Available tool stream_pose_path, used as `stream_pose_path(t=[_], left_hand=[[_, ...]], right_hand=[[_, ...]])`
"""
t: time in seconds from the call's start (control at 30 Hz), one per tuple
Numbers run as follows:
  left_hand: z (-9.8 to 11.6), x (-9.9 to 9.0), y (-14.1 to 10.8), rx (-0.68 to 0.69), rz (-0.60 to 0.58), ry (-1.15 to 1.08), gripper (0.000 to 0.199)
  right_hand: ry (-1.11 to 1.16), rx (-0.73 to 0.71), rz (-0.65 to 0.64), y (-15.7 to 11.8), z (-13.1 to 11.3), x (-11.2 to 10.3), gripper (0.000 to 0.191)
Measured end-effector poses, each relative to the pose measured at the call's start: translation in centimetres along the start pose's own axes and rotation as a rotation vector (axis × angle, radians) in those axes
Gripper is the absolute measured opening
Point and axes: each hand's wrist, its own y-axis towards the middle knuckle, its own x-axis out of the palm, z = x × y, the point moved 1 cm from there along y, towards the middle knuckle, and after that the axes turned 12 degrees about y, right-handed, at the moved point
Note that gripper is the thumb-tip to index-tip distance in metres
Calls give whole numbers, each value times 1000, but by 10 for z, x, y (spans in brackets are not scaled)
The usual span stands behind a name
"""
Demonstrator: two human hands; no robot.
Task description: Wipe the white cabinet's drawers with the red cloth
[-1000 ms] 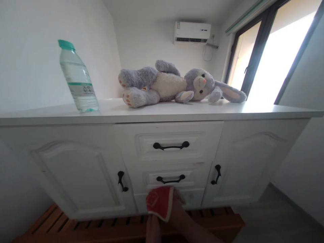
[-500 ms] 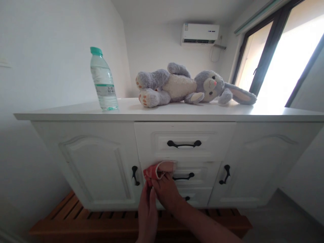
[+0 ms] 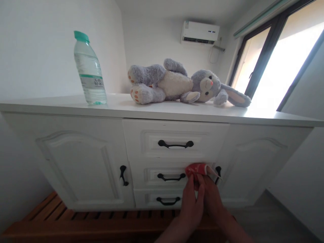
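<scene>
Pressing red cloth [image 3: 198,168] against cabinet [image 3: 76,162], bottle [image 3: 89,71], plush rabbit [image 3: 177,84] above

Bare countertop [image 3: 253,116] lies open at three o'clock of the plush rabbit [image 3: 182,84], a narrower gap separates rabbit from water bottle [image 3: 89,69] at nine o'clock, and black handles [image 3: 175,144] jut from the cabinet front.

A red cloth [image 3: 198,168] shows against a white cabinet [image 3: 76,162] with black handles [image 3: 175,144], on which stand a clear water bottle [image 3: 89,72] with a teal cap and green-banded label and a grey plush rabbit [image 3: 182,84] with cream belly, pink nose and orange-spotted paws.
</scene>
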Motion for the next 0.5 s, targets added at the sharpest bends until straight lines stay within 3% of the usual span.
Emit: stream_pose_path(t=[0.13, 0.27, 0.37, 0.5], left_hand=[[-43, 10, -11, -82, -18, -22, 66], [-87, -2, -26, -155, 20, -51, 69], [-106, -32, -37, -208, 125, -22, 69], [-115, -90, -43, -282, 318, 60, 66]], right_hand=[[17, -19, -3, -38, 14, 36, 42], [-14, -75, -23, -59, 8, 79, 45], [49, -86, -71, -50, -17, 114, 49], [203, -106, -80, -12, -80, 161, 43]])
